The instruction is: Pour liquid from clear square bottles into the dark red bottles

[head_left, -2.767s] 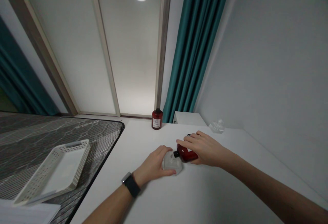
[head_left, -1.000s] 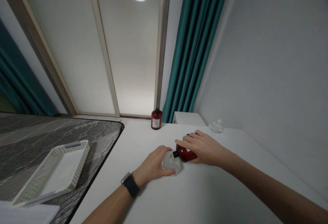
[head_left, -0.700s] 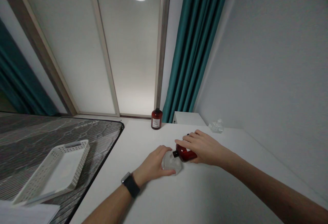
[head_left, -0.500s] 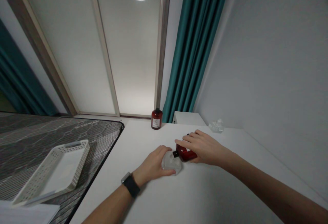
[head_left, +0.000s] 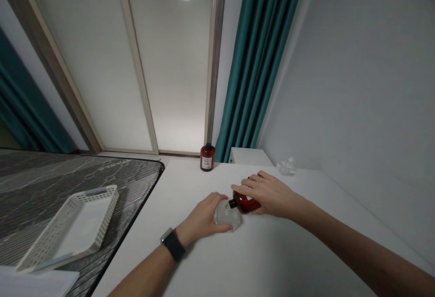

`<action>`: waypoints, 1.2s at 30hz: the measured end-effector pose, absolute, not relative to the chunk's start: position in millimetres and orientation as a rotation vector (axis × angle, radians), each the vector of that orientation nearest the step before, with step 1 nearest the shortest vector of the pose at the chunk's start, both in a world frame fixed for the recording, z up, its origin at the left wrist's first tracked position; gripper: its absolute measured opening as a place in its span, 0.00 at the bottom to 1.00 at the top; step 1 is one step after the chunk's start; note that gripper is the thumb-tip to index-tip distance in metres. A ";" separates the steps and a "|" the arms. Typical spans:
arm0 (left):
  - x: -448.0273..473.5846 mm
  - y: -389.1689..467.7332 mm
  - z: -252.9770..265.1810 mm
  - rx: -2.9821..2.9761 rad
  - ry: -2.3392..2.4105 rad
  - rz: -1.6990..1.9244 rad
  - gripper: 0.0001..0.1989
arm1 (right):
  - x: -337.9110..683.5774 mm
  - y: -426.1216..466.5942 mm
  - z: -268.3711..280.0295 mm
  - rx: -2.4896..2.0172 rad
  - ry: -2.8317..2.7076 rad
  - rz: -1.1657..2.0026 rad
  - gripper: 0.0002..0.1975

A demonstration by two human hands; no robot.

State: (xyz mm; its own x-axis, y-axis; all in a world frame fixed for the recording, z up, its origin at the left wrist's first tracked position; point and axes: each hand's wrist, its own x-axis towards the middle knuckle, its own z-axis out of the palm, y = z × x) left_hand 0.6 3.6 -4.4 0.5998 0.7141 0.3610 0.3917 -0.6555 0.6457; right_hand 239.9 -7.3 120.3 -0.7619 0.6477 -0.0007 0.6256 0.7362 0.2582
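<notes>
My left hand (head_left: 210,217), with a dark watch (head_left: 173,244) on its wrist, is wrapped around the side of a clear glass container (head_left: 228,217) on the white table. A dark red bottle (head_left: 245,203) lies tilted almost on its side in my right hand (head_left: 263,193), its black neck pointing left over the top of the glass container. Whether liquid is flowing out cannot be made out. Farther back stands another dark red bottle (head_left: 207,157) with a white label and black top, upright on the table.
A small clear glass object (head_left: 287,166) sits at the table's back right, near the wall. To the left, a white perforated basket (head_left: 108,217) and some white paper (head_left: 41,281) lie on a grey patterned surface (head_left: 136,174). Behind the table are a white cabinet (head_left: 250,156) and a teal curtain (head_left: 261,61).
Almost nothing differs. Both hands stay in place, the red bottle still tilted over the glass container; the view has shifted very slightly.
</notes>
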 end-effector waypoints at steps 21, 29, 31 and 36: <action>-0.4 4.9 -1.1 2.271 0.863 0.794 0.33 | 252.0 -9.6 93.0 1.416 2.897 -0.202 0.44; 0.1 4.0 2.3 2.230 0.871 0.777 0.32 | 266.1 -7.4 67.0 1.758 2.976 -0.545 0.46; -1.1 5.3 1.7 2.209 0.869 0.780 0.33 | 270.2 -4.9 62.0 1.805 3.023 -0.625 0.45; -9.8 12.3 3.1 2.192 0.846 0.773 0.31 | 273.3 7.5 55.5 1.903 3.123 -0.721 0.41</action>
State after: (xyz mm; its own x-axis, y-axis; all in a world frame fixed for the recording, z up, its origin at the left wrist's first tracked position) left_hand -9.8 12.3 3.1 0.6168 0.7348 0.2821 0.3479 -0.5760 0.7397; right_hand 273.3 7.5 55.5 -0.3556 0.8910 0.2823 0.6770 0.4538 -0.5795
